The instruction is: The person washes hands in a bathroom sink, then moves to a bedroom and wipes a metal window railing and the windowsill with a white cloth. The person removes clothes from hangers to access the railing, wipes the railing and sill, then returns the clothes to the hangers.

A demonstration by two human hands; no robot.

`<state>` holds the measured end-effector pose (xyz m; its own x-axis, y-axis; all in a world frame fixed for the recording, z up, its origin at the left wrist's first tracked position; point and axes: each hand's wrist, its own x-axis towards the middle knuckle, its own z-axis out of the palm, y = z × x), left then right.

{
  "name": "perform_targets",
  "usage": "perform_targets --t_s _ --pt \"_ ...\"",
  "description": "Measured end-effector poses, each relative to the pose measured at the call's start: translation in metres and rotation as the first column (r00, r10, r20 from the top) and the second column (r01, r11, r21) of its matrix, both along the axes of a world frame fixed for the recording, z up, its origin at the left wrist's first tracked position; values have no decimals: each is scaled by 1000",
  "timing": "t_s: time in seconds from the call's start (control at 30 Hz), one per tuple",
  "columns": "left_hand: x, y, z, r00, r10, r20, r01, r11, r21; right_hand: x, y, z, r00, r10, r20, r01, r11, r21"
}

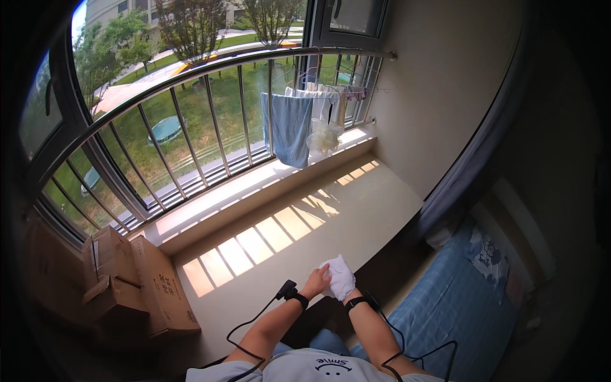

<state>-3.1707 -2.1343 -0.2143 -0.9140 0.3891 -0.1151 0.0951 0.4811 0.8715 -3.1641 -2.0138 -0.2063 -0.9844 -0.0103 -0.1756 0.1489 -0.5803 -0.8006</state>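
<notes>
In front of my body, a white cloth (339, 274) covers nearly all of my right hand (351, 295). Only a little skin near the wrist shows, and the fingers are hidden. Whether the cloth is a glove or a loose rag, I cannot tell. From the left side, my left hand (316, 282) closes its fingers on the cloth's edge. Both hands are close together over the near edge of the pale sill top (356, 210). Black straps with cabled devices sit on both wrists.
Cardboard boxes (162, 290) stand at the left end of the sill. Metal railing (219, 127) runs before the window, with a blue towel (287, 127) and a mesh bath puff (324, 138) hanging there. A bed with blue bedding (439, 305) lies to the right, beside a grey curtain (455, 184).
</notes>
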Motion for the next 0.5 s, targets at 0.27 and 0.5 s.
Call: perform_targets --t_s 0.27,0.5 --pt "-96 26 39 935 332 -126 -324 942 85 -110 53 116 580 773 -256 434 -28 901" --pt "-182 46 113 901 324 -288 -310 946 95 -175 85 179 635 542 -550 450 320 834"
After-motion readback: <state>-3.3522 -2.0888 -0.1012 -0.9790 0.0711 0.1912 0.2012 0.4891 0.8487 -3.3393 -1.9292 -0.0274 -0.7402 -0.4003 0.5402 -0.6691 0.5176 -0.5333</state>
